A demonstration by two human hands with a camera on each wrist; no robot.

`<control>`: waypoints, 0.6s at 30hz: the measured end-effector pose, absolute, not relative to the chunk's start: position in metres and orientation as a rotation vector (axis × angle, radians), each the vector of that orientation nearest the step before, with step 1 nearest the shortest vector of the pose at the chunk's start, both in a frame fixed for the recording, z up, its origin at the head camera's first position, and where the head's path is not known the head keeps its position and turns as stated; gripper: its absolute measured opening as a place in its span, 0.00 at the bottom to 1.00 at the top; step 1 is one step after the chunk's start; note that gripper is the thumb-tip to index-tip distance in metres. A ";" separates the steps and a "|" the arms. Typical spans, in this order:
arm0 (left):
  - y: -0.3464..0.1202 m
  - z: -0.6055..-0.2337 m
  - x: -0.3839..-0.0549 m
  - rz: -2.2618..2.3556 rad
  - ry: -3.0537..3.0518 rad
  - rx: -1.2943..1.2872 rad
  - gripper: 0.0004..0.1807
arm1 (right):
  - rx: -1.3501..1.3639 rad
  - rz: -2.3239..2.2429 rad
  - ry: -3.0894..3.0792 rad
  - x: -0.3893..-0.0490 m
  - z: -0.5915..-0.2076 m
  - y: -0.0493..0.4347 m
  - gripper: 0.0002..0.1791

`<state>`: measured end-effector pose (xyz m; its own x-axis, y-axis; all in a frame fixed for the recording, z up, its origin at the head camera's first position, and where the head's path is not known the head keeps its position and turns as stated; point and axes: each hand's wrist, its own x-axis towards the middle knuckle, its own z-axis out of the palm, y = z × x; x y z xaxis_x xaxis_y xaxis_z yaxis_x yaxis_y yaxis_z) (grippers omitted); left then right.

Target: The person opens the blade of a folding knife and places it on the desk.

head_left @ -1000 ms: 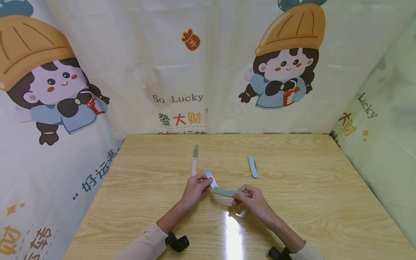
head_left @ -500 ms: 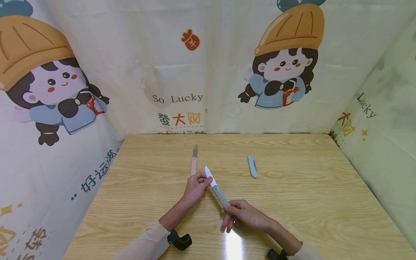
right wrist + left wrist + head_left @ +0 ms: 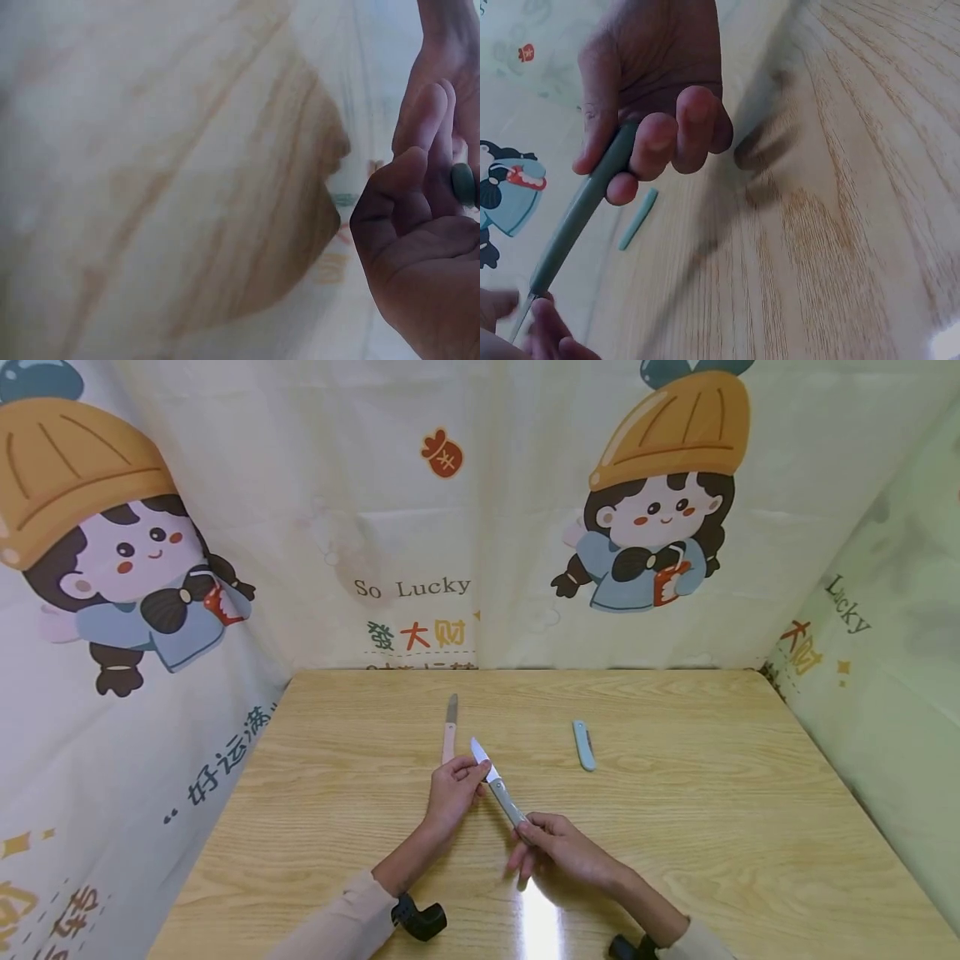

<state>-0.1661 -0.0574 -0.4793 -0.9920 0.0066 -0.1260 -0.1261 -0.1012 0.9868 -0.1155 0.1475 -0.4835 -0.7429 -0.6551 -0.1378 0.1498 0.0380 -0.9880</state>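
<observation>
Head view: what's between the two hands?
The open grey-green knife bridges them in the head view: left hand pinching the blade, right hand holding the handle. Only bare tabletop shows behind that stretch.

Grey-green folding knife (image 3: pixel 506 800), opened out straight — held off the table.
The bright blade (image 3: pixel 477 751) is pinched by the left hand (image 3: pixel 452 793), the handle gripped by the right hand (image 3: pixel 566 850); the tip is pointed away and leftward. Just beyond the left hand, a pink-handled knife (image 3: pixel 448 741) is seen unfolded — farther right, a light-blue knife (image 3: pixel 583 746), folded.
</observation>
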 end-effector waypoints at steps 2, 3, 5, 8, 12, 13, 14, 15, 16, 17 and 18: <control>-0.056 -0.481 -0.165 2.228 2.046 -0.125 0.15 | -0.500 -1.771 1.763 -0.116 -0.484 0.148 0.23; -0.055 -0.483 -0.164 2.211 2.039 -0.107 0.15 | -0.492 -1.775 1.781 -0.116 -0.484 0.149 0.23; -0.054 -0.485 -0.161 2.174 2.023 -0.062 0.15 | -0.468 -1.784 1.822 -0.116 -0.485 0.148 0.23; -0.052 -0.485 -0.158 2.179 1.972 0.034 0.14 | -0.433 -1.799 1.863 -0.118 -0.486 0.146 0.23; -0.050 -0.482 -0.160 2.194 1.935 0.088 0.15 | -0.376 -1.811 1.879 -0.120 -0.486 0.142 0.24; -0.049 -0.481 -0.162 2.188 1.935 0.086 0.16 | -0.362 -1.806 1.888 -0.120 -0.485 0.142 0.25; -0.049 -0.480 -0.165 2.172 1.946 0.077 0.16 | -0.348 -1.802 1.895 -0.121 -0.485 0.142 0.26; -0.048 -0.479 -0.168 2.157 1.966 0.083 0.17 | -0.338 -1.795 1.900 -0.122 -0.484 0.143 0.26; -0.048 -0.478 -0.172 2.139 1.989 0.087 0.17 | -0.330 -1.786 1.903 -0.123 -0.483 0.144 0.27; -0.047 -0.477 -0.177 2.114 2.024 0.101 0.17 | -0.326 -1.771 1.905 -0.124 -0.482 0.146 0.27; -0.047 -0.477 -0.183 2.085 2.067 0.120 0.16 | -0.327 -1.751 1.911 -0.125 -0.481 0.148 0.26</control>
